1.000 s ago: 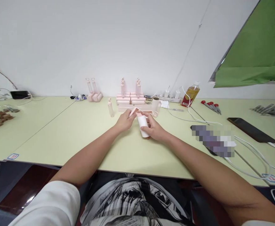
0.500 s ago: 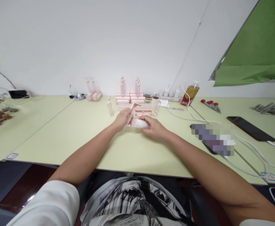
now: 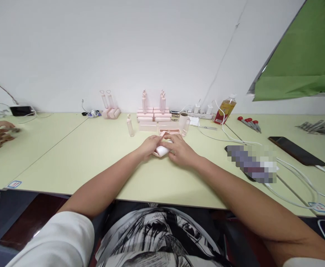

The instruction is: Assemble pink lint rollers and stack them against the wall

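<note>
white roll [image 3: 161,151] lies on the worktop [image 3: 95,155], pinned between the 2 hands | left hand [image 3: 150,144] curled around its left end, gripping | right hand [image 3: 180,150] palm-down, fingers clasped over its right side | both forearms stretched forward, converging, wrists low to the surface

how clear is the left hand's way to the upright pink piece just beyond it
Probably yes: only bare table separates the left hand from the upright pink piece, though it grips the white roll.
</note>
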### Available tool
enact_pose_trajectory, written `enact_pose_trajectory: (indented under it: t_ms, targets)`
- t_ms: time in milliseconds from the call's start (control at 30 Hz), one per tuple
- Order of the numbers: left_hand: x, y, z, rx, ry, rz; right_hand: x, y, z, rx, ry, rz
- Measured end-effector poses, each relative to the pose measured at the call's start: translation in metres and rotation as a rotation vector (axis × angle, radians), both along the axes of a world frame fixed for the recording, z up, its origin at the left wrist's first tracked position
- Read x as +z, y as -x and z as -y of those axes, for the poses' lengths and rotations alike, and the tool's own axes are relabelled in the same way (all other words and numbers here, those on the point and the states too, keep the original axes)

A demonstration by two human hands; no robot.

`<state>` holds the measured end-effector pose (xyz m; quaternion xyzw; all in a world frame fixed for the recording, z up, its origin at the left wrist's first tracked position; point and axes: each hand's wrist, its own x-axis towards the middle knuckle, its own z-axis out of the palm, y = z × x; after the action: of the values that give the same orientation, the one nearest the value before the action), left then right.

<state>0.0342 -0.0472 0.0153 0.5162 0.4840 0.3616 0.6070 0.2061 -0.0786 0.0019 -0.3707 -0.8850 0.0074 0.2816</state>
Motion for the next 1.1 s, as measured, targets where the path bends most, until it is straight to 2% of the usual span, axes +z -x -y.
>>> enact_pose_trajectory:
  t_ms: [167, 233, 333, 400, 500, 700, 800, 900, 1100]
  targets:
    - [0.0, -0.005, 0.008, -0.075, 0.051, 0.124, 0.004, 0.001, 0.004, 0.029, -0.037, -0.055]
    - [0.002, -0.007, 0.01, -0.037, 0.009, 0.125, 0.005, 0.001, 0.003, 0.029, -0.031, -0.17]
    - [0.002, -0.01, 0.012, 0.031, -0.1, 0.104, 0.005, 0.0, 0.0, -0.066, 0.007, -0.463]
    - [0.0, -0.014, 0.014, 0.061, -0.203, 0.08, 0.005, 0.0, -0.004, -0.113, 0.09, -0.706]
    - [-0.007, -0.019, 0.018, 0.056, -0.318, 0.026, 0.006, 0.001, -0.009, -0.103, 0.286, -1.003]
    - [-0.012, -0.024, 0.023, 0.061, -0.447, -0.015, 0.011, 0.005, -0.009, -0.152, 0.511, -1.331]
    - [-0.01, -0.023, 0.025, 0.084, -0.495, -0.022, 0.013, 0.012, -0.006, -0.106, 0.655, -1.484]
    - [-0.011, -0.022, 0.026, 0.119, -0.538, -0.053, 0.017, 0.018, -0.001, -0.046, 0.799, -1.488]
    - [-0.015, -0.019, 0.026, 0.143, -0.735, -0.166, 0.026, 0.017, 0.008, -0.003, 1.151, -1.255]
